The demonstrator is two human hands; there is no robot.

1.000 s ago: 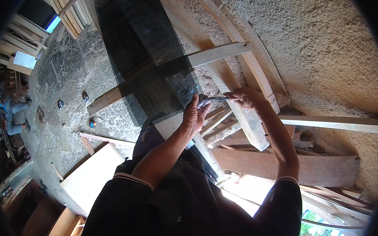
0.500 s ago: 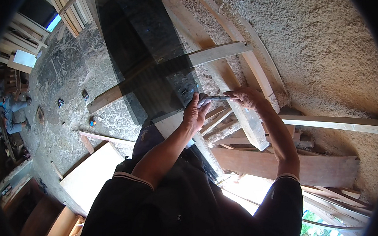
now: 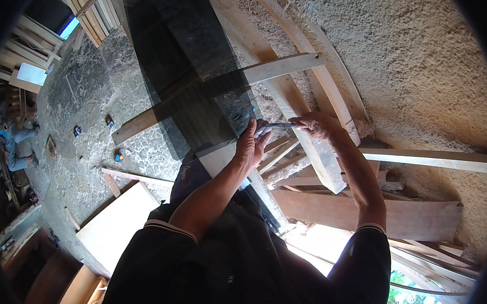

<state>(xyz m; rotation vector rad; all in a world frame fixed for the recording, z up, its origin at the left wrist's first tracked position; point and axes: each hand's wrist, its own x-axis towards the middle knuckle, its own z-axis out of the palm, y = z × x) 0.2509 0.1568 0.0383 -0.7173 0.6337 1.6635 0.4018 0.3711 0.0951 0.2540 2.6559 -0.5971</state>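
Observation:
A slim grey metallic tool (image 3: 280, 126) spans the gap between my two hands; its exact kind is too small to tell. My right hand (image 3: 316, 126) is closed round its right end. My left hand (image 3: 248, 145) pinches the left end, where something whitish shows between thumb and fingers. Just left of that hand, a sheer dark mesh sheet (image 3: 196, 102) drapes over wooden pieces and runs away to the far side. Under the mesh passes a wooden crosspiece (image 3: 285, 67). Below my right hand lies the end of a thick pale timber (image 3: 326, 167).
Long boards (image 3: 421, 158) and a wide reddish plank (image 3: 373, 215) lie at right beside a heap of sawdust (image 3: 427, 68). A white panel (image 3: 117, 222) rests at lower left on rough ground. Another person (image 3: 13, 140) sits at the far left near stacked wood.

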